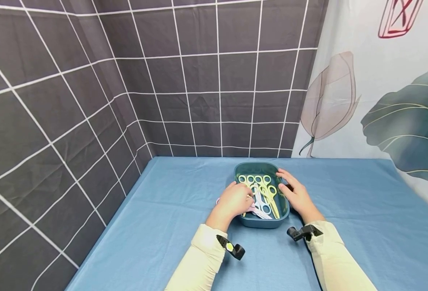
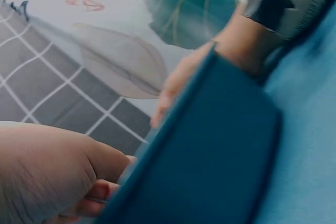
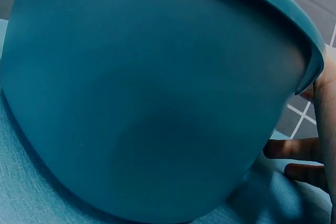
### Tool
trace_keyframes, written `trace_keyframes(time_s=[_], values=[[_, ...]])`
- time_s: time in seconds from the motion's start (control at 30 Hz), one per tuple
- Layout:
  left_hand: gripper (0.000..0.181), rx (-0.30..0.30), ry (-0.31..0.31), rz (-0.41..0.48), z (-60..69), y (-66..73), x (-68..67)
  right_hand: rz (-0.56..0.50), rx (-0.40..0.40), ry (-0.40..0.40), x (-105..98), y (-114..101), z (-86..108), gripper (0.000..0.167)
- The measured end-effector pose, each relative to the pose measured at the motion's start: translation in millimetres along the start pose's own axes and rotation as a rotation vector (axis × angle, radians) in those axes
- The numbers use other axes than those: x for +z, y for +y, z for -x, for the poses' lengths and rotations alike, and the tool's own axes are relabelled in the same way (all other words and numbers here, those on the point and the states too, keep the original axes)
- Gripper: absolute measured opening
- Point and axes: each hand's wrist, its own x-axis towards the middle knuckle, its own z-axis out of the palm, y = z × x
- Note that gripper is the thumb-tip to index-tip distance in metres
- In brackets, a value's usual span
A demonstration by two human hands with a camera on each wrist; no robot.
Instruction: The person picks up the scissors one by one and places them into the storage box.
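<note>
A dark teal bin (image 1: 261, 223) holds several scissors with yellow-green handles, among them the yellow scissors (image 1: 273, 203) on the right. A light-blue pair of scissors (image 1: 259, 198) lies across the middle. My left hand (image 1: 233, 201) reaches over the bin's left side and holds pink scissors (image 1: 261, 212), whose blades point right inside the bin; its fingertips are partly hidden. At the right side, my right hand (image 1: 298, 197) holds the bin's rim, fingers spread over the edge. In the right wrist view, two fingers (image 3: 294, 149) show beside the bin's outer wall (image 3: 157, 98).
The bin stands on a blue cloth-covered table (image 1: 156, 226). A dark gridded curtain (image 1: 199, 72) hangs behind and to the left, and a white leaf-patterned curtain (image 1: 366, 81) hangs at the back right. Black camera mounts (image 1: 305, 233) sit on both wrists.
</note>
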Motion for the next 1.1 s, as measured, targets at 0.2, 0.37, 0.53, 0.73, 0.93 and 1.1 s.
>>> trace_keyframes(time_s=[0.2, 0.37, 0.53, 0.73, 0.93, 1.1], values=[[0.017, -0.059, 0.146, 0.158, 3.3, -22.1, -14.6, 0.005, 0.018, -0.006, 0.2, -1.0, -0.5, 0.041], [0.016, -0.171, 0.195, 0.265, 10.8, -45.1, -22.6, 0.005, 0.021, -0.006, -0.1, -1.1, -0.7, 0.041], [0.012, -0.288, 0.201, 0.278, 16.8, -60.8, -24.0, 0.0, 0.009, 0.002, -0.2, -1.4, -0.2, 0.04], [0.013, -0.421, 0.077, 0.237, 18.0, -64.1, -14.0, 0.006, 0.015, -0.005, -0.5, -0.7, -0.3, 0.041], [0.03, -0.515, -0.048, 0.191, 12.8, -61.2, 5.9, -0.007, 0.011, -0.007, 0.2, 0.9, -0.5, 0.041], [0.033, -0.545, -0.047, 0.164, 11.0, -57.0, 10.9, -0.015, 0.008, -0.007, 0.7, 1.7, -0.1, 0.041]])
